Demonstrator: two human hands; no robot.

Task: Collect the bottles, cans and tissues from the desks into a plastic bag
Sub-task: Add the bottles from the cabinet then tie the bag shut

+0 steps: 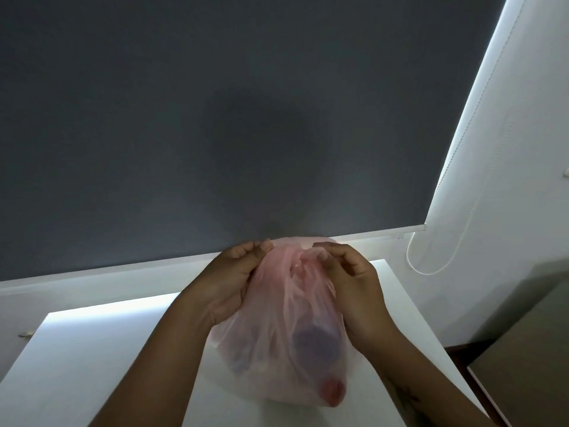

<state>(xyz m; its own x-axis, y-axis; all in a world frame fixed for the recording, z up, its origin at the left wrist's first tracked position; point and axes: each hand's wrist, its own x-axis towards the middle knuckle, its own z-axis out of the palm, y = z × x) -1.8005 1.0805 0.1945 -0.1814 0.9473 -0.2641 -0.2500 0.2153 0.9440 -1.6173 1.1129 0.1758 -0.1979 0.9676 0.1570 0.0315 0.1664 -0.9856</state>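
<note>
Plastic bag (pixel 277 331): thin, limp, slippery, seemingly light; left hand (pixel 229 280) and right hand (pixel 351 285) are pinching its gathered top, likely the best hold

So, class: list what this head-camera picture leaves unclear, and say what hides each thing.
Head view: the contents of the thin pink translucent plastic bag; its film blurs them to dark round shapes.
Head view: the bag's mouth, open or knotted; the left hand and right hand pinch and cover it.
Head view: a small brownish object left of the white desk; too small.
</note>
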